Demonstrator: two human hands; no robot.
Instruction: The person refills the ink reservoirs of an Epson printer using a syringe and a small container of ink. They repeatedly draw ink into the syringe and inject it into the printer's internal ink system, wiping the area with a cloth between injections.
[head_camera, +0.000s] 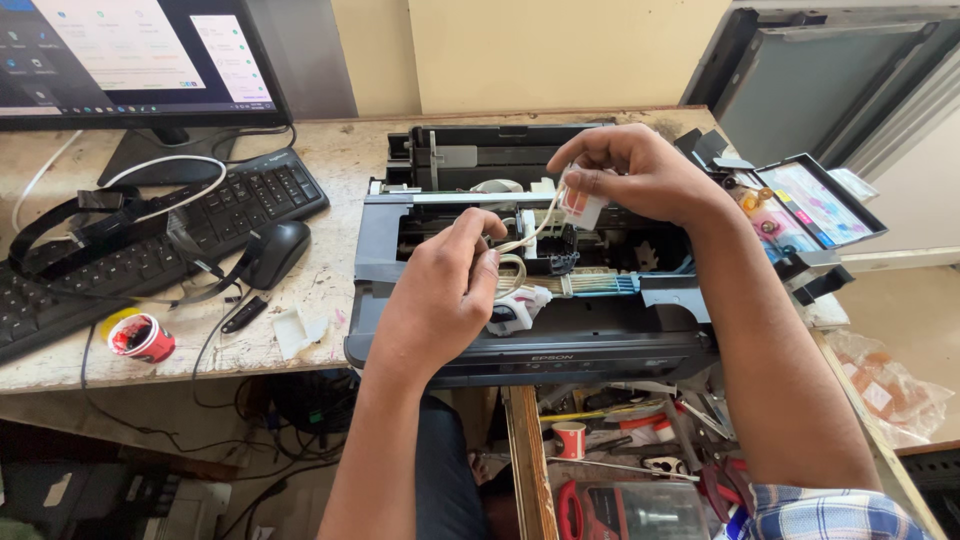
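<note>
1. Soft daylight is falling evenly across my desk (300, 330); nothing is glaring.
2. My forearms are casting faint shadows toward six o'clock.
3. Edges at three and nine o'clock are bending slightly; focus is holding sharp.

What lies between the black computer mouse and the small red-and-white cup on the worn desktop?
In the head view, a small black stick-shaped object and thin black cables lie between the black computer mouse and the red-and-white cup.

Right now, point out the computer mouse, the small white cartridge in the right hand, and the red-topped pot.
computer mouse (275, 250), head view, middle of its black back.
small white cartridge (582, 206), head view, its lower body below the fingers.
red-topped pot (140, 337), head view, its red top.
</note>
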